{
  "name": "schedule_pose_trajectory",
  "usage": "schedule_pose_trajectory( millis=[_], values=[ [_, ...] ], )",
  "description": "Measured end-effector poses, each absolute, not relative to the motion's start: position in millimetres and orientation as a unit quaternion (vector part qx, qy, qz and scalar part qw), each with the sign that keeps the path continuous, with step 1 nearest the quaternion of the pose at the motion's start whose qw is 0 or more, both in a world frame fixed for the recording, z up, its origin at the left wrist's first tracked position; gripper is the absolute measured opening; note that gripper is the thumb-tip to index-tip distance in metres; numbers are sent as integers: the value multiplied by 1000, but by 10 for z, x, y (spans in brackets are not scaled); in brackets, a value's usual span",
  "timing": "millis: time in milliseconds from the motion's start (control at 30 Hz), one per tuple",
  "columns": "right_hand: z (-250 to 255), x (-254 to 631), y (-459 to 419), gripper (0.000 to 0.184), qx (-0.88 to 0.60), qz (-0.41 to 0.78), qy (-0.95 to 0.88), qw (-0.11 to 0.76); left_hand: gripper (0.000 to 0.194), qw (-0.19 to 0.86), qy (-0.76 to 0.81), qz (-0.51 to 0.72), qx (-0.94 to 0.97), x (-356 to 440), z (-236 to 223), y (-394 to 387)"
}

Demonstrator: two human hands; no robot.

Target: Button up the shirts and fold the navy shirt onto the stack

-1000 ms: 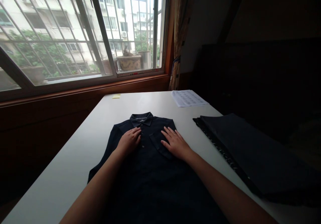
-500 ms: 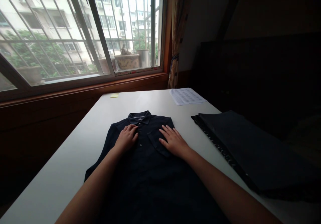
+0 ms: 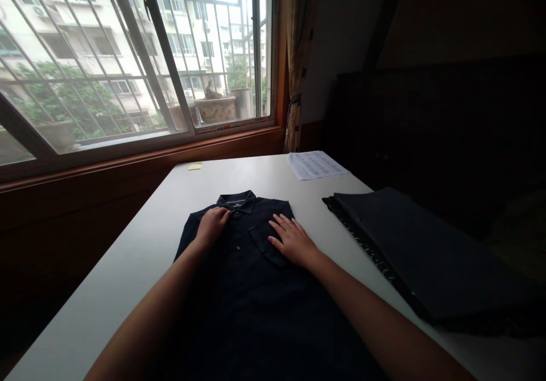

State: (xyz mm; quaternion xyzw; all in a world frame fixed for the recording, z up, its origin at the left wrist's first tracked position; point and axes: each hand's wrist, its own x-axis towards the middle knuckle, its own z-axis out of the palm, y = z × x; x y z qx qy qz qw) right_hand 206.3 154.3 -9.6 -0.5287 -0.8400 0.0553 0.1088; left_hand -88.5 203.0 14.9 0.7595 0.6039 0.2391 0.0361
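Dark shirt (image 3: pixel 256 295) lies beneath the fingers. Right hand (image 3: pixel 294 241): fingers spread nearly flat, gripping nothing. Left hand (image 3: pixel 212 226): fingers curled, collar (image 3: pixel 246 203) just beyond them; cannot tell whether fabric is pinched.

A white worktop (image 3: pixel 140 244) bears a dark shirt (image 3: pixel 247 290) at lower centre, dark fabric (image 3: pixel 426 250) lower right, printed paper (image 3: pixel 318 165) and yellow paper (image 3: pixel 195 166) mid-frame.

Shirt (image 3: pixel 256 295), dark navy, with chest pocket (image 3: pixel 265 247).
Lying front up on the white counter (image 3: pixel 132 267), collar (image 3: pixel 247 205) pointing toward the far end and showing pale print inside, buttons (image 3: pixel 238 248) running down the front.
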Motion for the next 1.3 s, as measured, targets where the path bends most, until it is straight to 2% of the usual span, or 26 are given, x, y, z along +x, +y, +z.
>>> schedule_pose_trajectory(
  millis=[200, 400, 667, 1300],
  values=[
    [-116, 2081, 1555, 63, -528, 58, -840, 113, 23, 3, 599, 270, 753, -761, 386, 2156],
    [-114, 2090, 1561, 62, -530, 63, -838, 115, 16, 76, 586, 207, 780, -775, 276, 2400],
    [-96, 2095, 1550, 63, -529, 58, -838, 120, 20, 131, 609, 177, 762, -895, 68, 2601],
    [-112, 2101, 1556, 63, -528, 56, -839, 118, 14, 83, 637, 182, 745, -820, 35, 2700]
  ],
)
